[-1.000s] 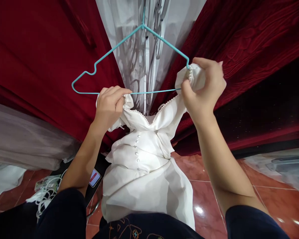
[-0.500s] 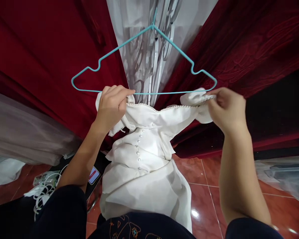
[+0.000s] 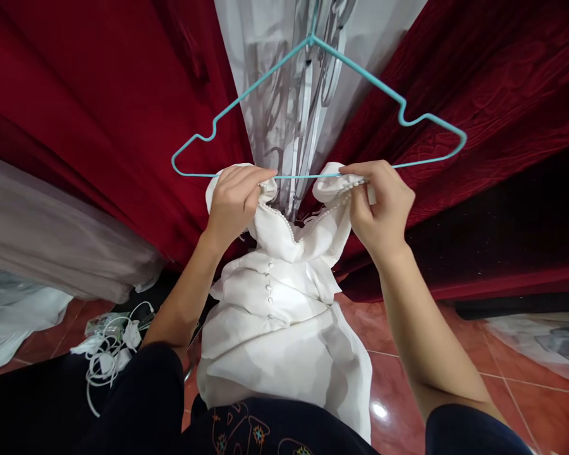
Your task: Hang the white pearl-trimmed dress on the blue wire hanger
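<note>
Top of hanger (image 3: 312, 40) out of frame

A red curtain (image 3: 114, 95) hung at left, a patterned red drape (image 3: 512, 69) at right, a pale backdrop (image 3: 271, 88) far between. White cables (image 3: 107, 363) lay tangled near left. Shiny red tiles (image 3: 393, 379) covered the floor.

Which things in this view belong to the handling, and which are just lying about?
In use:
Bead-trimmed white fabric dress, gripped by the left hand and right hand
Thin turquoise triangular hanger, lower bar at both hands

Lying about or background:
Tangled white cables
Deep red fabric drapes
Pale sheer fabric, left side
</note>
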Motion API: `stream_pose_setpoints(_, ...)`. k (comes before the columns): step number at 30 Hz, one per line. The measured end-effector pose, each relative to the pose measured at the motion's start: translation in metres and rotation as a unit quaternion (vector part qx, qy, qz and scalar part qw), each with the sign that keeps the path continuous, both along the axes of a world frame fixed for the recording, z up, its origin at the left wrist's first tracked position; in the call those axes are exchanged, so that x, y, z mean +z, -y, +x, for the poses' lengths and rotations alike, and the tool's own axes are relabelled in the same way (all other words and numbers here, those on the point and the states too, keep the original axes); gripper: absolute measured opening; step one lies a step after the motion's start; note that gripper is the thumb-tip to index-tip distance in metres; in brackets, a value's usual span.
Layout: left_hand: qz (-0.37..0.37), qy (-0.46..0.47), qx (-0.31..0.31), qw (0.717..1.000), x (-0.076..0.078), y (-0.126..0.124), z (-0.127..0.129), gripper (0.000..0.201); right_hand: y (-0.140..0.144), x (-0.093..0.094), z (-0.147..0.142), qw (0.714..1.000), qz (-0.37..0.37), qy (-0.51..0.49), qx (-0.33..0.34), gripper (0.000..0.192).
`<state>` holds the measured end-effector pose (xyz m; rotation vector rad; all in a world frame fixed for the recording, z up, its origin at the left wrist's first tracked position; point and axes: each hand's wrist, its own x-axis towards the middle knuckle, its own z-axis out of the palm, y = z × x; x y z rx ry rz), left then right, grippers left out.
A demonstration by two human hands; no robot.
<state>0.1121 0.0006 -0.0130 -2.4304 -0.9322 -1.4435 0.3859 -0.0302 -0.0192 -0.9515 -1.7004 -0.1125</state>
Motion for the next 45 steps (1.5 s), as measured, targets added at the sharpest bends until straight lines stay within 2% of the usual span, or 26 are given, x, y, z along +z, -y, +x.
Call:
stream_pose_setpoints(2, 0.028, 0.026, -0.002, 0.999, -0.007, 0.003, -0.004, 0.035, 0.003, -0.002, 0.001, 0.999, 0.022, -0.015, -0.019, 0.038)
stream_pose_setpoints(6, 0.072, 0.117, 0.066, 0.988, -0.024, 0.015, -0.026, 0.019, 0.009, 0.006, 0.002, 0.999, 0.014, -0.008, -0.031, 0.038)
stream_pose_setpoints(9, 0.006, 0.244, 0.111, 0.963, -0.036, 0.021, -0.05, 0.013, 0.008, 0.011, 0.002, 1.0, 0.012, -0.006, -0.019, 0.038)
stream_pose_setpoints(11, -0.062, 0.342, 0.12, 0.93, -0.04, 0.017, -0.068, 0.015, 0.008, 0.013, 0.002, 1.0, 0.01, -0.004, -0.017, 0.04)
stream_pose_setpoints(14, -0.116, 0.428, 0.124, 0.888, -0.037, 0.003, -0.092, 0.019, 0.008, 0.014, 0.002, 1.0, 0.001, 0.007, -0.02, 0.043)
stream_pose_setpoints(17, -0.117, 0.439, 0.112, 0.884, -0.019, -0.018, -0.109, 0.018, 0.009, 0.014, 0.003, 0.999, -0.002, 0.018, -0.03, 0.044)
stream_pose_setpoints(20, -0.075, 0.433, 0.074, 0.895, 0.012, -0.041, -0.116, 0.019, 0.008, 0.013, 0.003, 0.999, 0.002, 0.019, -0.038, 0.045)
stream_pose_setpoints(23, -0.016, 0.401, 0.032, 0.916, 0.049, -0.057, -0.112, 0.036, 0.01, 0.015, 0.002, 0.999, -0.002, 0.024, -0.041, 0.045)
stream_pose_setpoints(26, 0.0, 0.327, -0.004, 0.945, 0.079, -0.061, -0.093, 0.033, 0.011, 0.017, 0.001, 0.998, -0.006, 0.036, -0.042, 0.044)
stream_pose_setpoints(28, -0.046, 0.291, -0.018, 0.956, 0.093, -0.055, -0.074, 0.025, 0.012, 0.017, 0.0, 0.999, -0.002, 0.036, -0.04, 0.044)
stream_pose_setpoints(29, -0.095, 0.286, -0.024, 0.953, 0.098, -0.051, -0.063, 0.019, 0.012, 0.017, 0.0, 0.999, 0.001, 0.034, -0.041, 0.043)
stream_pose_setpoints(31, -0.191, 0.306, -0.047, 0.931, 0.102, -0.039, -0.044, 0.014, 0.012, 0.016, -0.001, 0.998, 0.004, 0.03, -0.048, 0.042)
stream_pose_setpoints(32, -0.207, 0.324, -0.061, 0.921, 0.102, -0.033, -0.036, 0.017, 0.012, 0.016, -0.001, 0.998, 0.001, 0.029, -0.055, 0.041)
stream_pose_setpoints(33, -0.188, 0.34, -0.074, 0.919, 0.099, -0.027, -0.028, 0.02, 0.012, 0.015, -0.001, 0.998, -0.002, 0.028, -0.06, 0.04)
stream_pose_setpoints(35, -0.061, 0.334, -0.098, 0.935, 0.089, -0.016, -0.016, 0.019, 0.011, 0.014, -0.002, 0.998, -0.005, 0.026, -0.064, 0.038)
stream_pose_setpoints(36, -0.001, 0.301, -0.104, 0.948, 0.082, -0.011, -0.01, 0.016, 0.009, 0.014, -0.003, 0.998, -0.003, 0.023, -0.062, 0.036)
stream_pose_setpoints(37, 0.023, 0.248, -0.105, 0.963, 0.074, -0.006, -0.005, 0.014, 0.008, 0.013, -0.003, 0.998, 0.001, 0.019, -0.06, 0.034)
stream_pose_setpoints(38, 0.017, 0.183, -0.103, 0.978, 0.066, -0.001, 0.001, 0.015, 0.007, 0.013, -0.004, 0.998, 0.007, 0.014, -0.059, 0.031)
stream_pose_setpoints(39, -0.028, 0.111, -0.092, 0.989, 0.058, 0.003, 0.008, 0.017, 0.005, 0.012, -0.005, 0.998, 0.01, 0.009, -0.059, 0.028)
stream_pose_setpoints(42, -0.155, -0.058, -0.048, 0.985, 0.037, 0.015, 0.027, 0.032, 0.002, 0.01, -0.006, 0.997, 0.006, 0.002, -0.076, 0.023)
stream_pose_setpoints(45, -0.167, -0.083, -0.018, 0.982, 0.027, 0.02, 0.039, 0.045, 0.002, 0.004, -0.005, 0.998, 0.011, -0.005, -0.069, 0.03)
